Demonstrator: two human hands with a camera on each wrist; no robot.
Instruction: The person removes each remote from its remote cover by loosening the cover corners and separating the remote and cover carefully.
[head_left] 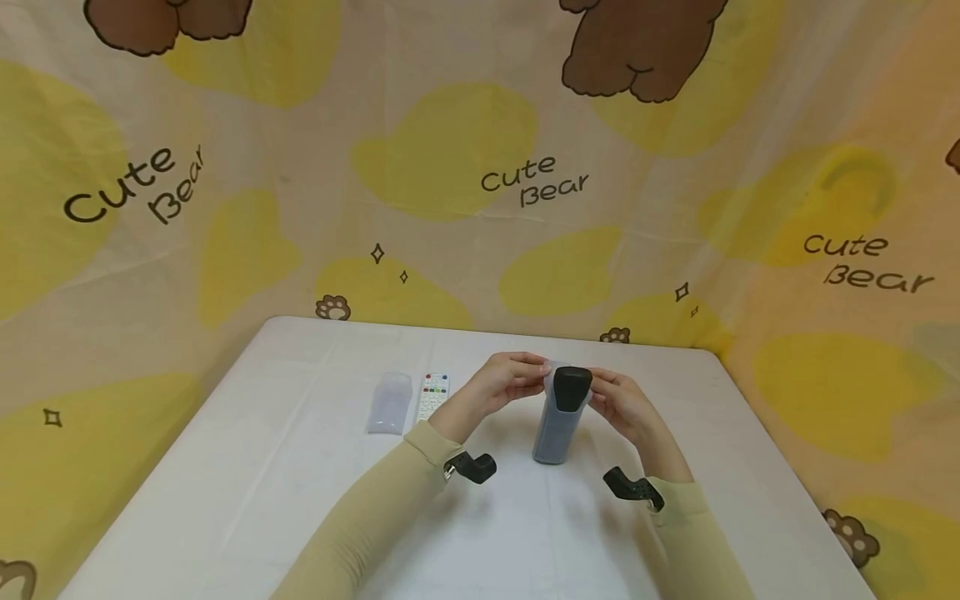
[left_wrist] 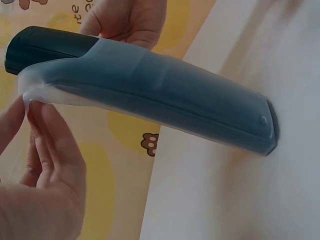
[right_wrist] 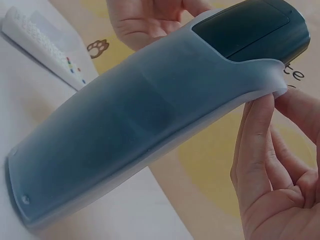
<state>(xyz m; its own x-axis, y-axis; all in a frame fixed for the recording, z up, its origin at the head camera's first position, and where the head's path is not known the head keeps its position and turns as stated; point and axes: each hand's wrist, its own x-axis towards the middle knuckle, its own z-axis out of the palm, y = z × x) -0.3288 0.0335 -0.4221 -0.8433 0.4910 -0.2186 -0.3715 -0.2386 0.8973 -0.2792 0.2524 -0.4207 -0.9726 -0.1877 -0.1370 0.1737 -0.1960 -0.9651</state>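
Observation:
A black remote control (head_left: 573, 387) stands tilted on the table, most of its length inside a translucent silicone sleeve (head_left: 556, 432). Its bare black end sticks out at the top, and the lower end of the sleeve touches the tabletop. My left hand (head_left: 508, 381) pinches the sleeve's rim at the left side of the opening between thumb and fingertips. On the opposite side, my right hand (head_left: 622, 407) pinches the rim the same way, plainest in the right wrist view, where the sleeve (right_wrist: 125, 115) shows the dark remote through it. The remote's button face is hidden.
Left of my hands, a white remote control (head_left: 434, 393) with coloured buttons lies on the white table (head_left: 247, 467). Beside it is a second translucent sleeve (head_left: 390, 404), lying flat. A patterned yellow cloth (head_left: 442, 167) hangs behind the table and along its sides.

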